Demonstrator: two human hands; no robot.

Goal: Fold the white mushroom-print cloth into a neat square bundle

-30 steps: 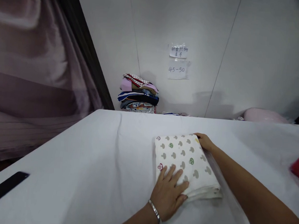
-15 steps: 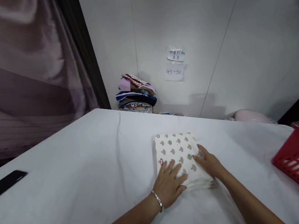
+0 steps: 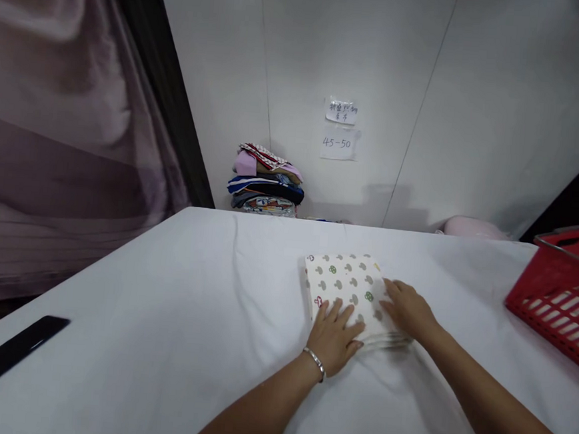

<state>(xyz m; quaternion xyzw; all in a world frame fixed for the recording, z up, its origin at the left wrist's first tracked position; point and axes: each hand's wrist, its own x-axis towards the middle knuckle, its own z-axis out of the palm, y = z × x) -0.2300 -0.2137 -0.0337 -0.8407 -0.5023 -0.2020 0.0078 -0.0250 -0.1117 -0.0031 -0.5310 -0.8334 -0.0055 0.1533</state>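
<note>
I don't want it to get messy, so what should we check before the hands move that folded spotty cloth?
1. Cloth lies folded and flat on the table: ok.
2. Left hand rests flat on the cloth's near edge: ok.
3. Right hand rests flat on the cloth's right side: ok.
4. Folded layers line up at the near right corner: cannot tell, the hands cover it.
5. Basket stands apart from the cloth, off to the right: ok.

Matt cotton folded cloth (image 3: 347, 288)
</note>
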